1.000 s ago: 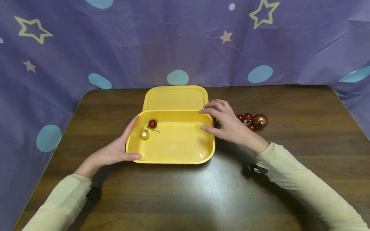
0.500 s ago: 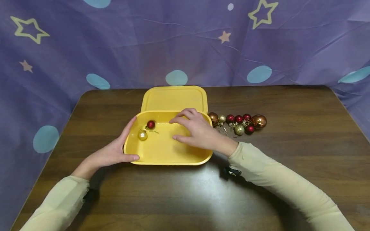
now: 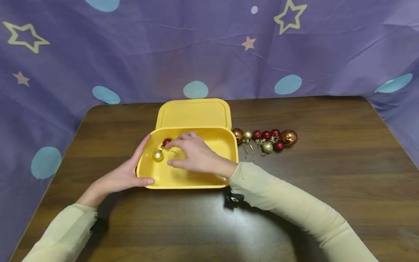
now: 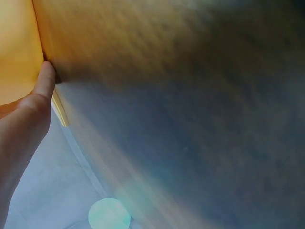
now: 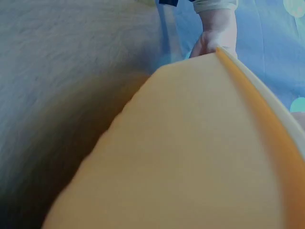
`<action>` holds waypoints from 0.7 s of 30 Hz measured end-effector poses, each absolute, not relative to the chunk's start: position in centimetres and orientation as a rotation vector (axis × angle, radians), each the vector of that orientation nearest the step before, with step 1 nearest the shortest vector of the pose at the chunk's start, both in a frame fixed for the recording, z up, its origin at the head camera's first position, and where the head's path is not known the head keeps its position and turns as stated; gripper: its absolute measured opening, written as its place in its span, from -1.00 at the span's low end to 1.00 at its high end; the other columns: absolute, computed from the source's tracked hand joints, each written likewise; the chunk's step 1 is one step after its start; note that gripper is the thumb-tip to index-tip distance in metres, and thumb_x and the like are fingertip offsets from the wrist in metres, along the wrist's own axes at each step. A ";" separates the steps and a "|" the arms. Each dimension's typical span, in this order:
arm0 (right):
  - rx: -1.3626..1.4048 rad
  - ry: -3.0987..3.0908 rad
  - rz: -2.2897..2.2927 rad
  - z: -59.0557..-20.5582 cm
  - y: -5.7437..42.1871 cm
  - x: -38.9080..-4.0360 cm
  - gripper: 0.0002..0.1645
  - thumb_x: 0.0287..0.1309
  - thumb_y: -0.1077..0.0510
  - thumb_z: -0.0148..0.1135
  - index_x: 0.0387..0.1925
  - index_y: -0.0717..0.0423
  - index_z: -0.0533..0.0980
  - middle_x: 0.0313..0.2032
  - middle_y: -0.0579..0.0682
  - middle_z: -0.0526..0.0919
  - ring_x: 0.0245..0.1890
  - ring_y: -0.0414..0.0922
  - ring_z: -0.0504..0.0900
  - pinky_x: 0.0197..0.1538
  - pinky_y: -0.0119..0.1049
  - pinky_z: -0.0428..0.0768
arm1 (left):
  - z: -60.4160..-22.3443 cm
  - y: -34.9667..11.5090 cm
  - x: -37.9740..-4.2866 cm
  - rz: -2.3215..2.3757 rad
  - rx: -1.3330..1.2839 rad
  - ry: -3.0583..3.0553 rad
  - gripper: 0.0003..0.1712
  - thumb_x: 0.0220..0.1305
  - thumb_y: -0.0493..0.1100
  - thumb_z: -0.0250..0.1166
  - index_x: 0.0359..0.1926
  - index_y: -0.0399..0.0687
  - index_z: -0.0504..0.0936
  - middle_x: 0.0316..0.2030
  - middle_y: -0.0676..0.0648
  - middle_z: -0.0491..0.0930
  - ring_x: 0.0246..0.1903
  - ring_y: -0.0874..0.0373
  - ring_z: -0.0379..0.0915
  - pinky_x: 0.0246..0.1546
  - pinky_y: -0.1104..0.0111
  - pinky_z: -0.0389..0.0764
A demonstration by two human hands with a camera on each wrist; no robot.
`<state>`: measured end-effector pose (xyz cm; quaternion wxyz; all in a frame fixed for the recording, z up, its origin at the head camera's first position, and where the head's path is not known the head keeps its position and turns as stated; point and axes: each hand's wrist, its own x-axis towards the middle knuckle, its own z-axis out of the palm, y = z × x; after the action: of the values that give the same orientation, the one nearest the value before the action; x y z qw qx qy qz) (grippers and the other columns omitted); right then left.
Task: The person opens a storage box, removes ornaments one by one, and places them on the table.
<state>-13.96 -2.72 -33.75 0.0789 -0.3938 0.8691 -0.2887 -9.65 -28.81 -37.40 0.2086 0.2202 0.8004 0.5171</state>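
A yellow plastic box (image 3: 196,185) stands on the table. My left hand (image 3: 122,174) holds its left end, the thumb over the front rim and the fingers along the outer side; in the left wrist view a finger presses the outer wall. Inside the box at the left lie a red Christmas bauble (image 3: 166,142) and a gold bauble (image 3: 158,156). My right hand (image 3: 193,154) reaches in over the box floor, thumb and fingers spread apart, fingertips beside the red bauble, which they partly hide. The right wrist view shows mostly the box's outer wall.
A yellow lid (image 3: 194,113) lies behind the box. To the right on the wooden table (image 3: 314,203) is a cluster of more baubles, with a large copper bauble (image 3: 289,137) and a gold glitter bauble (image 3: 266,147). A patterned purple cloth (image 3: 222,65) hangs behind.
My right hand has moved left from the box's right rim, across the inside to the two baubles. The bauble cluster it partly covered is now visible. My left hand keeps its hold.
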 end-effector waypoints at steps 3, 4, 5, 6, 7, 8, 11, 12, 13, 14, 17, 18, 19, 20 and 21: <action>-1.175 2.596 -0.859 -33.9 -3.6 -14.0 -0.46 0.15 -0.06 0.34 0.14 0.02 0.55 0.09 -0.06 0.59 0.14 -0.04 0.38 0.20 -0.18 0.25 | -37.4 -28.9 -9.6 1.449 0.619 2.226 0.37 0.11 -0.39 0.40 0.50 0.29 -0.48 0.44 -0.29 -0.32 -0.03 0.00 0.46 -0.09 0.38 0.53; -1.172 2.593 -0.855 -33.9 -3.8 -14.0 -0.47 0.15 -0.06 0.34 0.14 0.02 0.56 0.08 -0.08 0.60 0.13 -0.06 0.39 0.19 -0.20 0.25 | -37.4 -28.8 -9.6 1.450 0.617 2.226 0.37 0.11 -0.38 0.40 0.50 0.30 -0.48 0.44 -0.29 -0.32 -0.02 0.01 0.46 -0.09 0.38 0.53; -1.170 2.587 -0.854 -33.9 -4.0 -14.1 -0.47 0.15 -0.05 0.34 0.14 0.02 0.56 0.07 -0.09 0.60 0.10 -0.09 0.40 0.19 -0.22 0.24 | -37.5 -28.8 -9.6 1.451 0.617 2.227 0.37 0.10 -0.38 0.40 0.50 0.30 -0.48 0.44 -0.29 -0.31 -0.02 0.01 0.46 -0.09 0.38 0.53; -1.180 2.578 -0.858 -33.9 -4.2 -14.1 -0.47 0.14 -0.04 0.34 0.13 0.03 0.56 0.06 -0.10 0.61 0.08 -0.09 0.43 0.19 -0.24 0.23 | -37.5 -28.8 -9.6 1.451 0.617 2.228 0.37 0.10 -0.38 0.40 0.50 0.30 -0.48 0.44 -0.30 -0.31 -0.02 0.01 0.46 -0.09 0.38 0.53; -1.193 2.566 -0.861 -34.0 -4.4 -14.3 -0.47 0.15 -0.04 0.34 0.13 0.05 0.56 0.05 -0.10 0.62 0.06 -0.11 0.45 0.18 -0.26 0.23 | -37.5 -28.8 -9.6 1.449 0.612 2.232 0.37 0.10 -0.38 0.41 0.50 0.30 -0.48 0.44 -0.30 -0.30 -0.02 0.01 0.46 -0.09 0.38 0.53; -1.199 2.551 -0.866 -34.0 -4.5 -14.4 -0.48 0.15 -0.02 0.34 0.12 0.07 0.56 0.04 -0.09 0.63 0.05 -0.11 0.47 0.17 -0.27 0.22 | -37.5 -28.7 -9.6 1.449 0.610 2.233 0.37 0.10 -0.37 0.41 0.50 0.30 -0.48 0.44 -0.30 -0.29 -0.03 0.01 0.47 -0.09 0.38 0.53; -1.204 2.500 -0.889 -34.1 -4.9 -14.9 -0.48 0.14 0.00 0.35 0.11 0.12 0.56 0.02 -0.03 0.65 0.02 -0.10 0.52 0.18 -0.26 0.22 | -37.4 -28.7 -9.5 1.445 0.608 2.234 0.37 0.10 -0.37 0.41 0.50 0.30 -0.48 0.44 -0.30 -0.29 -0.02 -0.01 0.46 -0.09 0.38 0.53; -1.201 2.485 -0.894 -34.1 -5.1 -15.1 -0.48 0.14 0.01 0.36 0.11 0.13 0.56 0.02 -0.01 0.65 0.03 -0.10 0.53 0.19 -0.26 0.23 | -37.4 -28.7 -9.5 1.439 0.607 2.239 0.37 0.10 -0.36 0.41 0.50 0.30 -0.48 0.44 -0.30 -0.30 -0.01 -0.01 0.45 -0.08 0.38 0.52; -1.186 2.472 -0.894 -34.1 -5.2 -15.3 -0.48 0.13 0.00 0.36 0.11 0.12 0.56 0.02 0.00 0.65 0.03 -0.11 0.53 0.19 -0.25 0.24 | -37.4 -28.7 -9.5 1.435 0.609 2.246 0.37 0.10 -0.36 0.41 0.50 0.30 -0.48 0.44 -0.29 -0.30 0.00 -0.02 0.44 -0.08 0.39 0.52; -1.168 2.459 -0.896 -34.2 -5.4 -15.4 -0.48 0.13 0.01 0.36 0.11 0.11 0.56 0.01 0.01 0.65 0.04 -0.11 0.54 0.19 -0.25 0.25 | -37.4 -28.7 -9.5 1.431 0.611 2.250 0.37 0.11 -0.36 0.41 0.50 0.30 -0.48 0.45 -0.29 -0.31 0.01 -0.03 0.43 -0.07 0.39 0.52; -1.100 2.417 -0.900 -34.3 -5.8 -15.8 -0.46 0.13 0.00 0.37 0.13 0.08 0.55 0.02 0.03 0.64 0.06 -0.11 0.53 0.18 -0.27 0.30 | -37.3 -28.7 -9.5 1.412 0.611 2.272 0.37 0.11 -0.35 0.42 0.50 0.30 -0.48 0.45 -0.27 -0.30 0.03 -0.04 0.40 -0.05 0.41 0.49; -1.080 2.398 -0.901 -34.3 -5.9 -15.9 -0.46 0.13 0.01 0.37 0.14 0.07 0.54 0.02 0.04 0.64 0.06 -0.11 0.53 0.16 -0.30 0.33 | -37.3 -28.7 -9.5 1.407 0.609 2.276 0.37 0.11 -0.35 0.42 0.50 0.30 -0.48 0.45 -0.27 -0.30 0.04 -0.04 0.39 -0.04 0.42 0.49; -1.058 2.377 -0.906 -34.4 -6.1 -15.9 -0.45 0.12 0.02 0.37 0.15 0.07 0.54 0.01 0.05 0.64 0.05 -0.11 0.53 0.14 -0.32 0.35 | -37.3 -28.7 -9.5 1.404 0.605 2.277 0.37 0.11 -0.34 0.42 0.50 0.31 -0.48 0.45 -0.27 -0.30 0.05 -0.05 0.38 -0.04 0.43 0.48; -1.040 2.356 -0.908 -34.4 -6.2 -16.0 -0.44 0.12 0.02 0.37 0.16 0.07 0.53 0.02 0.05 0.63 0.05 -0.11 0.53 0.11 -0.35 0.37 | -37.3 -28.7 -9.5 1.400 0.600 2.277 0.37 0.11 -0.34 0.42 0.50 0.31 -0.48 0.46 -0.26 -0.30 0.06 -0.06 0.38 -0.03 0.43 0.48; -1.020 2.336 -0.911 -34.5 -6.3 -16.0 -0.43 0.12 0.03 0.37 0.17 0.07 0.52 0.01 0.06 0.62 0.04 -0.12 0.53 0.08 -0.38 0.39 | -37.2 -28.7 -9.5 1.391 0.595 2.285 0.37 0.11 -0.33 0.43 0.50 0.32 -0.48 0.46 -0.26 -0.30 0.08 -0.07 0.35 -0.02 0.44 0.46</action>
<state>-16.03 -6.32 -34.49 0.2155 -0.3681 0.8426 -0.3287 -9.50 -28.72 -37.24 0.1993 0.2126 0.8171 0.4974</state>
